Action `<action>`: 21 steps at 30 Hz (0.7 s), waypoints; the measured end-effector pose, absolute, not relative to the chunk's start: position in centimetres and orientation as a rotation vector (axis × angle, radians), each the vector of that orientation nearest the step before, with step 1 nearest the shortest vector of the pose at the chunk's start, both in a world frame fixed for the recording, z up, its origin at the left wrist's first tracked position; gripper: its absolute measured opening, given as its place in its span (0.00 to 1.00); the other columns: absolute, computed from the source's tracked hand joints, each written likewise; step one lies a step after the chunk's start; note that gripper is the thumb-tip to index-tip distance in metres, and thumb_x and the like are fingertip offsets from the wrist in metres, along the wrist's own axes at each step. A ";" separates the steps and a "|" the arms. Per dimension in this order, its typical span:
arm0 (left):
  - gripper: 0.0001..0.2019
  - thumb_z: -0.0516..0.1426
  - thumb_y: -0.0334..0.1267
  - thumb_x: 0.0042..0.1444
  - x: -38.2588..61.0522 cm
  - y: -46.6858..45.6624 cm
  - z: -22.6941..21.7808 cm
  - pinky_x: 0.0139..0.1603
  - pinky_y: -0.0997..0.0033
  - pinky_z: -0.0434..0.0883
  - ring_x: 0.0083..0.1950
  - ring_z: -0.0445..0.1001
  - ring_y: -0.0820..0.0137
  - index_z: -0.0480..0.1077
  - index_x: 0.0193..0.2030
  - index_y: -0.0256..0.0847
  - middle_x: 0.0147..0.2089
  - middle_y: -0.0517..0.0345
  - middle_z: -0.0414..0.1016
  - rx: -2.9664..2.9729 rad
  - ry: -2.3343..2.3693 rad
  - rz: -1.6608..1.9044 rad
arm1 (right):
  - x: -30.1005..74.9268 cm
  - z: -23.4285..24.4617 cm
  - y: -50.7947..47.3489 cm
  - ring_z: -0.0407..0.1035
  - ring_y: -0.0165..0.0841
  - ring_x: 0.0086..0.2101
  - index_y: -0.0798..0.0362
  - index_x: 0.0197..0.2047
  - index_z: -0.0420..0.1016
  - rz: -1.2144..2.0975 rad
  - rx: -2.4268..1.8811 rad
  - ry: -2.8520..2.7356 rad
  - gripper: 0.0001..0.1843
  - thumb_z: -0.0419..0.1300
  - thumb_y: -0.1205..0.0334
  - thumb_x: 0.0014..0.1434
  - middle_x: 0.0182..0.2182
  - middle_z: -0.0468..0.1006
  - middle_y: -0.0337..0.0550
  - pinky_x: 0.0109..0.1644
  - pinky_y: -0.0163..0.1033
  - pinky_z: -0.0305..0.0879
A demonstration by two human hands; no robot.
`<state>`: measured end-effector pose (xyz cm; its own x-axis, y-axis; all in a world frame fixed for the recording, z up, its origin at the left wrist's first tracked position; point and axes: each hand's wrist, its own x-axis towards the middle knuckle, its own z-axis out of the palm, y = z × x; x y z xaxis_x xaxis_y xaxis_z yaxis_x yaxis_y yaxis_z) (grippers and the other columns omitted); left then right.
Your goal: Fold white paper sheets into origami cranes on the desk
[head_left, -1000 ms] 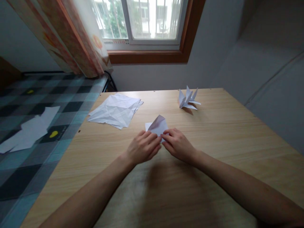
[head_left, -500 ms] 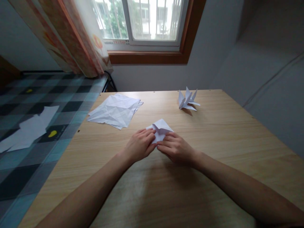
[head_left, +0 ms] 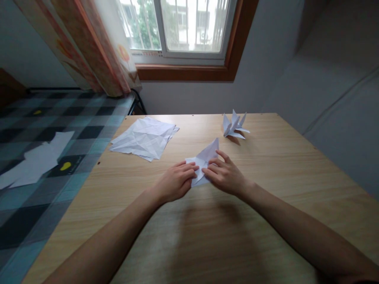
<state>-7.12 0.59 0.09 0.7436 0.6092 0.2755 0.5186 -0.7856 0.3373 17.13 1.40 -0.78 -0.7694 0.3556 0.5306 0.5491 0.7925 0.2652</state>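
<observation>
A small white sheet of folded paper (head_left: 204, 157) lies on the wooden table between my hands, with a pointed flap standing up at its far right. My left hand (head_left: 179, 179) holds the left side of the paper down, fingers together over its edge and thumb tucked close. On the right side, my right hand (head_left: 223, 173) grips the paper, its index finger raised against the upright flap and the other fingers bent at the crease. The fingers partly cover the lower folds.
A pile of creased white sheets (head_left: 145, 138) lies at the table's far left. Folded paper cranes (head_left: 235, 125) stand at the far right. Left of the wooden table (head_left: 266, 221), more white paper (head_left: 38, 161) rests on a checked cloth (head_left: 26, 221). A window is behind.
The paper's flap has risen into a tall point at the right. My right hand has moved slightly up and right, lifting its index finger. My left hand has barely moved.
</observation>
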 end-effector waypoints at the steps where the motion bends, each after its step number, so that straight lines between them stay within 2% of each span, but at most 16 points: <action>1: 0.10 0.49 0.30 0.63 -7.1 0.6 0.1 0.67 0.54 0.64 0.62 0.72 0.62 0.71 0.42 0.41 0.58 0.52 0.76 2.696 0.893 0.557 | 17.0 -0.9 1.4 0.70 0.36 0.43 0.49 0.44 0.77 -0.553 -0.689 -2.501 0.12 0.53 0.69 0.67 0.31 0.80 0.39 0.70 0.53 0.46; 5: 0.07 0.53 0.38 0.65 -6.9 0.6 -0.1 0.67 0.54 0.64 0.59 0.74 0.61 0.71 0.38 0.41 0.55 0.50 0.77 2.704 0.897 0.572 | 16.4 -1.3 1.5 0.68 0.39 0.51 0.49 0.51 0.75 -0.476 -0.821 -2.387 0.12 0.54 0.67 0.67 0.46 0.80 0.44 0.69 0.57 0.45; 7: 0.06 0.55 0.39 0.64 -6.9 0.6 -0.2 0.66 0.54 0.64 0.59 0.74 0.61 0.71 0.41 0.41 0.56 0.49 0.76 2.720 0.893 0.570 | 16.3 -1.4 1.6 0.66 0.42 0.54 0.51 0.52 0.74 -0.428 -0.935 -2.332 0.13 0.56 0.65 0.66 0.51 0.77 0.49 0.68 0.58 0.48; 10: 0.11 0.54 0.39 0.64 -6.9 0.6 -0.3 0.66 0.53 0.65 0.61 0.72 0.60 0.72 0.50 0.42 0.57 0.49 0.76 2.771 0.891 0.546 | 16.5 -1.7 2.0 0.66 0.45 0.55 0.54 0.52 0.75 -0.286 -1.075 -2.323 0.14 0.58 0.62 0.64 0.53 0.76 0.54 0.66 0.56 0.55; 13: 0.13 0.52 0.38 0.66 -7.0 0.6 -0.4 0.65 0.51 0.65 0.61 0.72 0.59 0.75 0.52 0.46 0.59 0.51 0.75 2.825 0.901 0.518 | 16.9 -2.2 2.6 0.66 0.45 0.57 0.58 0.55 0.74 -0.087 -1.180 -2.409 0.18 0.56 0.60 0.65 0.57 0.73 0.58 0.65 0.52 0.59; 17: 0.14 0.53 0.37 0.65 -7.1 0.6 -0.6 0.66 0.52 0.65 0.63 0.71 0.60 0.76 0.52 0.48 0.60 0.52 0.75 2.826 0.906 0.518 | 17.6 -2.6 3.4 0.58 0.46 0.65 0.62 0.67 0.62 0.076 -1.300 -2.535 0.28 0.50 0.56 0.68 0.66 0.63 0.61 0.68 0.56 0.55; 21: 0.14 0.52 0.37 0.65 -7.1 0.5 -0.5 0.66 0.51 0.66 0.62 0.72 0.59 0.77 0.52 0.47 0.59 0.52 0.75 2.817 0.903 0.516 | 18.2 -2.5 4.1 0.51 0.47 0.68 0.59 0.70 0.56 0.128 -1.421 -2.539 0.33 0.48 0.49 0.68 0.69 0.57 0.58 0.69 0.60 0.50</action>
